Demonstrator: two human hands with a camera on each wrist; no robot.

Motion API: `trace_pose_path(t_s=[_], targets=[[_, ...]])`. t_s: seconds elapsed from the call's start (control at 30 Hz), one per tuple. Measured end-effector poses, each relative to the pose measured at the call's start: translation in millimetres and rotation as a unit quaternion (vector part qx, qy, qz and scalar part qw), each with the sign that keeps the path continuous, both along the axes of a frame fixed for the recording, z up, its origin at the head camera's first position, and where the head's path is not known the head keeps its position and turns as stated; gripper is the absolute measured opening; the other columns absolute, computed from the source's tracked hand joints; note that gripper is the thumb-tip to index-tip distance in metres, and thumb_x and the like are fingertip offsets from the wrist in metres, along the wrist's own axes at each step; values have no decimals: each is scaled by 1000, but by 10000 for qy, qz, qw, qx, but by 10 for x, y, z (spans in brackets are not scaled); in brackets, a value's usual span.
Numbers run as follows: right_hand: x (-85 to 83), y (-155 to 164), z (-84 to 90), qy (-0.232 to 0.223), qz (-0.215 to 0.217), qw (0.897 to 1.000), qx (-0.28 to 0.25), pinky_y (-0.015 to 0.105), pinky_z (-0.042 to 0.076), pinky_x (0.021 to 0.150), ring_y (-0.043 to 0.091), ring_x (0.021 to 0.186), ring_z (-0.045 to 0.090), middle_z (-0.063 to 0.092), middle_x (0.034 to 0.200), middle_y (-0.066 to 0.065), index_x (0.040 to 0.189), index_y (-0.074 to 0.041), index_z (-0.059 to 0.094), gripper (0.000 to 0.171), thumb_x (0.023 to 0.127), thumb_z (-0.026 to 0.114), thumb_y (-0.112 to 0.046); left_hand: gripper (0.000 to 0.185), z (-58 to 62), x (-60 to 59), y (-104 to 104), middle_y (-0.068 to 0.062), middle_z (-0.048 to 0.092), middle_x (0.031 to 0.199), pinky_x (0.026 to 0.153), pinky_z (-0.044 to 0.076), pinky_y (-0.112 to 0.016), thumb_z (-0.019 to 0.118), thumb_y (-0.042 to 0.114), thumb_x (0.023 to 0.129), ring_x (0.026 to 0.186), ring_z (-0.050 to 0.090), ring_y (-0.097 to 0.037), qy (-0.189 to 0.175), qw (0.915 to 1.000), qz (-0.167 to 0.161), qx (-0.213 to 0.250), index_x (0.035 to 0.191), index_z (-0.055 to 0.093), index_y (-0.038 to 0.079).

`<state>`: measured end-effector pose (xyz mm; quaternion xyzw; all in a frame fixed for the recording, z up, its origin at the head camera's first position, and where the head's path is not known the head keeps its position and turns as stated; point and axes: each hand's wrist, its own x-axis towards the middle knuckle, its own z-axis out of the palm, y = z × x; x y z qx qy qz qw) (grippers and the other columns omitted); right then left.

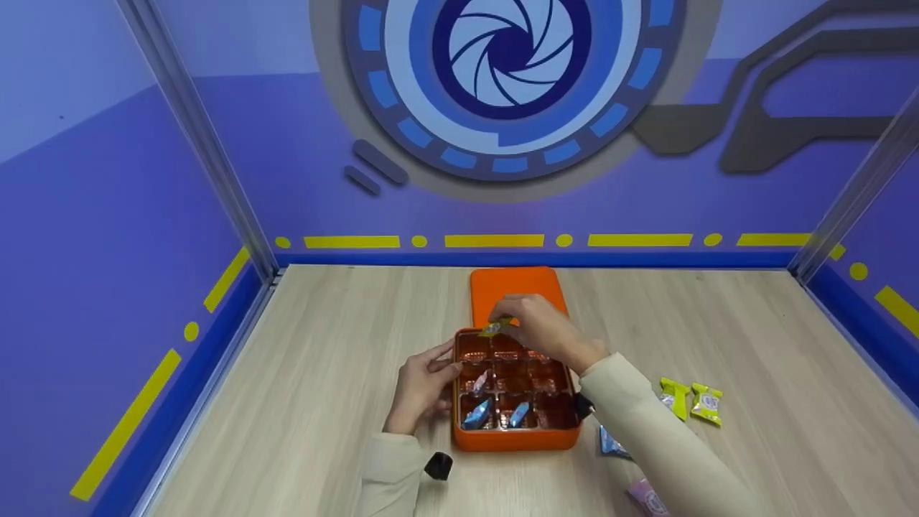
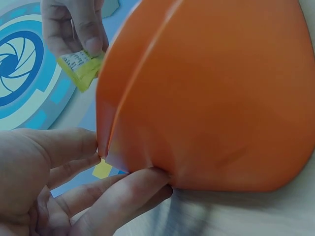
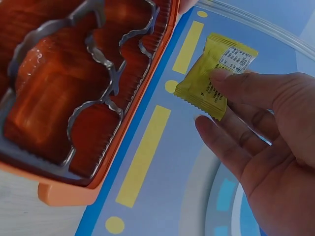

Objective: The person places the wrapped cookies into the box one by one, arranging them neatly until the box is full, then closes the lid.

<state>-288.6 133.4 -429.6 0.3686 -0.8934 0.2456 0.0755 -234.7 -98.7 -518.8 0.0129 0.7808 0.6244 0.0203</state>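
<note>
My right hand (image 1: 540, 323) pinches a yellow packet (image 1: 497, 328) over the orange box (image 1: 514, 436), my left hand (image 1: 420, 384) steadying its side with relaxed fingers; a loose pinch could drop it outside the compartments.

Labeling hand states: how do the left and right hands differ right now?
1. The left hand rests its fingers against the left wall of the orange box; the right hand hovers over the box's far row.
2. The left hand grips nothing; the right hand pinches a yellow sachet.
3. The left hand is at table level; the right hand is raised.
Shared: both wear cream sleeves and work at the same box.
</note>
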Motion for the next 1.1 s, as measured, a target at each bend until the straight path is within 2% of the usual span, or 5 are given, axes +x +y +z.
trace_pose_path(t_s=[0.2,0.47,0.67,0.93,1.1], targets=[[-45,-69,-5,-294,-1,9995,143,38,62,92,24,100,72,76,110,6,113,-8,80,18,97,76,0,49,17,-12,5,-20,75,120,42,49,-25,74,11,100,67,71,-21,-7,10000,74,-21,148,65,15],[-73,-154,-79,-469,178,9984,277,37,62,91,24,100,73,77,109,8,114,-4,79,17,98,75,1,48,3,1,-12,-19,76,119,46,50,-26,75,11,100,87,74,-20,165,9997,57,-174,147,66,13],[-96,-201,-91,-453,341,9979,311,36,62,91,23,99,72,77,108,8,114,-4,80,17,98,75,0,48,4,-8,-9,-19,76,119,46,48,-25,75,12,100,88,73,-22,126,9996,108,-212,147,66,15],[-94,-258,-127,-404,448,9974,386,38,62,90,24,100,73,78,108,9,111,-3,80,17,97,74,3,48,8,1,-15,-20,74,123,47,58,-33,73,13,103,81,75,-24,-121,9999,49,-37,150,64,17],[-88,-287,-145,-452,437,9970,446,36,62,91,23,101,73,78,110,8,113,-4,80,17,98,74,2,48,3,4,-11,-20,74,125,48,59,-34,72,14,103,79,75,-25,-201,9998,66,-32,150,64,18]])
